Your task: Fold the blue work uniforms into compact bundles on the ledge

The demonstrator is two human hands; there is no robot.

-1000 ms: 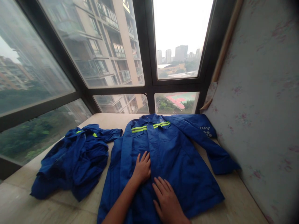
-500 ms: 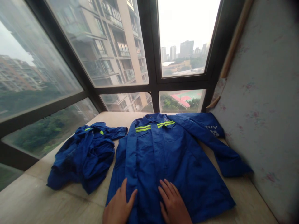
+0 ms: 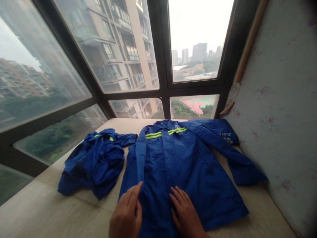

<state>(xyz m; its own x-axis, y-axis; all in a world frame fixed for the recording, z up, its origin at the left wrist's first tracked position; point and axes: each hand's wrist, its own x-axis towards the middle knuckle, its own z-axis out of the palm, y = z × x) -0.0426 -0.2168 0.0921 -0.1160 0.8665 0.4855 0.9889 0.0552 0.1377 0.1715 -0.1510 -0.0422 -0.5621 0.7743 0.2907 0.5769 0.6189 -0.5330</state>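
Note:
A blue work jacket point(image 3: 188, 172) with yellow-green stripes across the chest lies spread out, front up, collar away from me. One of its sleeves point(image 3: 140, 150) runs down along the left side of the front. At the lower end of that sleeve is my left hand point(image 3: 127, 211), turned on edge, its fingers and thumb drawn together on the cloth; the cuff is hidden behind it. My right hand point(image 3: 184, 210) rests flat on the lower front of the jacket, fingers stretched out and holding nothing.
A second blue garment point(image 3: 95, 165) lies crumpled on the left of the pale ledge point(image 3: 74, 211). Dark-framed windows point(image 3: 163, 66) rise behind and to the left. A flowered wall point(image 3: 277, 109) borders the right; the jacket's other sleeve point(image 3: 242, 168) reaches toward it.
My left hand has gone from fingers and thumb spread to drawn together on the sleeve, turning onto its edge. My right hand stays flat, shifted slightly. The view has moved a little.

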